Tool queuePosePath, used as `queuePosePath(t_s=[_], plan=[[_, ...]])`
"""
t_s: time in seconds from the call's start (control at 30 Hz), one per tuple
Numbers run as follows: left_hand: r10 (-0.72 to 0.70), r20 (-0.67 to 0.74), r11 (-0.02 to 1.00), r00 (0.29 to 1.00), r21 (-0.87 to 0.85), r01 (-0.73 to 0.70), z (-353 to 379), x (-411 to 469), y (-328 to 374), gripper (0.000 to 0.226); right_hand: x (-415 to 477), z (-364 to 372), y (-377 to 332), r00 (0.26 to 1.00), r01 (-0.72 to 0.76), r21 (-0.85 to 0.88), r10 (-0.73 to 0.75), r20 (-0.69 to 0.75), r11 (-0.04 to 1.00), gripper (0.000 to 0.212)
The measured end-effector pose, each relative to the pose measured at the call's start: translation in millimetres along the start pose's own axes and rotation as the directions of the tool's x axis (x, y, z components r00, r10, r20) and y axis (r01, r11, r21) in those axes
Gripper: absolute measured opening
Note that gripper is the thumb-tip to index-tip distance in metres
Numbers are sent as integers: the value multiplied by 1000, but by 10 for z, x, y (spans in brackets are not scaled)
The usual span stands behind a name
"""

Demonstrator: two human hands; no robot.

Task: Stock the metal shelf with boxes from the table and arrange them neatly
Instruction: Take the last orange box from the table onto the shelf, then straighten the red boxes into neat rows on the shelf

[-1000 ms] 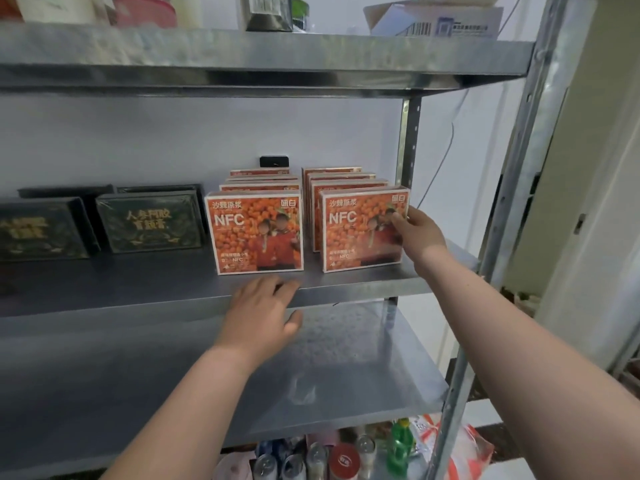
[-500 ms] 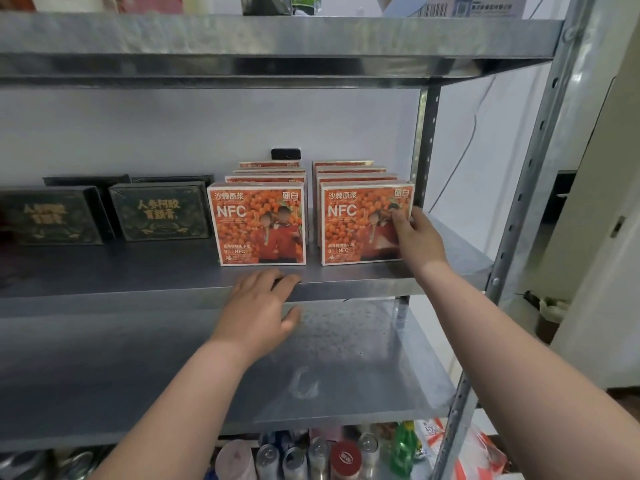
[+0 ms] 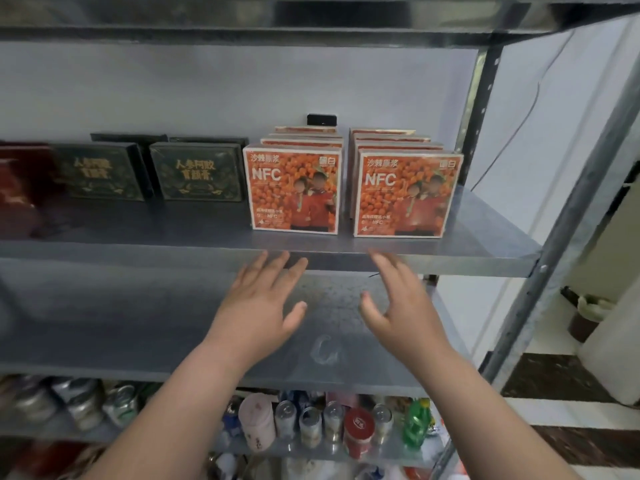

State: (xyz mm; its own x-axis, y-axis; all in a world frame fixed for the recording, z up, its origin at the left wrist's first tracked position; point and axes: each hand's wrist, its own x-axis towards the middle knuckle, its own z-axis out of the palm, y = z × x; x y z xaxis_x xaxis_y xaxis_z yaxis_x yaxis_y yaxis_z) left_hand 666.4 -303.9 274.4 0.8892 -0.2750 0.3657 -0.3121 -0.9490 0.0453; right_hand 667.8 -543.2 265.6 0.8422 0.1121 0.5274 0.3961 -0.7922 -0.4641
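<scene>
Two rows of orange NFC boxes stand upright on the metal shelf (image 3: pixel 485 244). The left row's front box (image 3: pixel 294 190) and the right row's front box (image 3: pixel 405 195) face me, with several more behind each. My left hand (image 3: pixel 259 306) hovers below the shelf's front edge, fingers spread, holding nothing. My right hand (image 3: pixel 398 306) floats beside it, also empty with fingers apart. Neither hand touches a box.
Dark green boxes (image 3: pixel 197 173) and a dark red box (image 3: pixel 17 188) stand on the same shelf to the left. A bare lower shelf (image 3: pixel 104 323) lies under my hands. Cans and bottles (image 3: pixel 332 424) crowd the bottom shelf. A steel upright (image 3: pixel 571 202) stands at the right.
My right hand has let go of the right front box and dropped down beside my left hand. The view has shifted lower and closer to the shelf.
</scene>
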Motion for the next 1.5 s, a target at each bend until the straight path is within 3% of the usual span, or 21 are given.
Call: queuePosePath(t_s=[0.33, 0.57, 0.9, 1.2, 1.5], plan=[[-196, -42, 976, 980, 92, 199, -280, -766, -932, 62, 105, 994, -949, 911, 369, -23, -356, 207, 929, 50], [-309, -100, 941, 946, 109, 319, -676, -1579, -2198, 60, 231, 1811, -2303, 836, 496, 11, -481, 263, 868, 39], [-442, -142, 860, 886, 214, 464, -1436, -2559, -4045, 57, 406, 2855, -4308, 775, 562, 109, -569, 277, 820, 50], [-414, -200, 873, 888, 190, 450, -1812, -2265, -5319, 67, 1281, 3385, -5203, 731, 650, 82, -651, 206, 756, 49], [-370, -262, 876, 891, 220, 428, -1990, -1388, -6612, 54, 2726, 3912, -5950, 691, 711, 28, -705, 159, 703, 52]])
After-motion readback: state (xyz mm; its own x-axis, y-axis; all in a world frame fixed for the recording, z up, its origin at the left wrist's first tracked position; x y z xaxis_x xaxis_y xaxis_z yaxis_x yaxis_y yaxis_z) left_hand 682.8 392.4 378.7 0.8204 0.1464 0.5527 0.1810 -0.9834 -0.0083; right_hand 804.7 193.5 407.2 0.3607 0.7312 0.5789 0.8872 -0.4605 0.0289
